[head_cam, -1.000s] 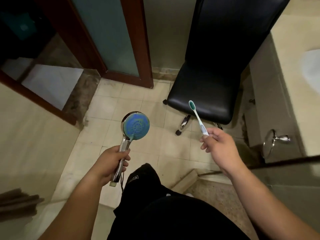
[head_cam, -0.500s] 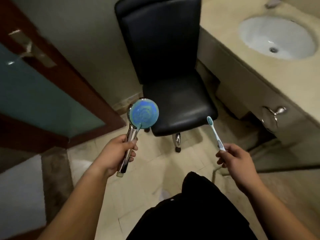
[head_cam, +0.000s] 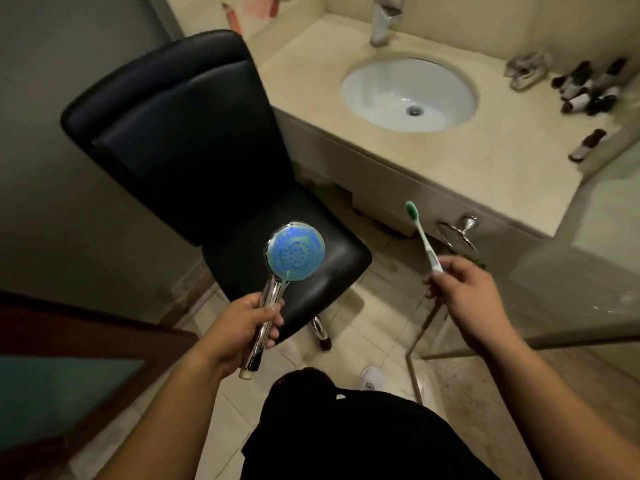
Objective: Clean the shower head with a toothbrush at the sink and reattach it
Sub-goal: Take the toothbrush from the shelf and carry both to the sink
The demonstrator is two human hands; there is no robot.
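I see my left hand (head_cam: 239,327) in the lower middle of the frame, fingers wrapped around the chrome handle of the shower head (head_cam: 295,252), which stands nearly upright with its round blue face turned toward me. The face sits in front of the seat of a black chair (head_cam: 180,133) that fills the center left of the frame. My right hand (head_cam: 464,292), at the middle right, pinches the lower end of the toothbrush (head_cam: 423,235) between thumb and fingers; the brush tilts up and to the left, its green bristle head topmost. The 2 hands are well apart, and the toothbrush does not touch the shower head. In the upper right lies the white oval sink (head_cam: 408,93) set in a beige counter (head_cam: 485,161), with a chrome tap (head_cam: 382,20) behind it at the top edge. Several small dark bottles (head_cam: 588,88) lie on the counter at the far right, too blurred to tell apart. Below the counter edge hangs a chrome towel ring (head_cam: 459,233), just above my right hand. Pale floor tiles (head_cam: 363,313) show between the chair and my dark clothing at the bottom.
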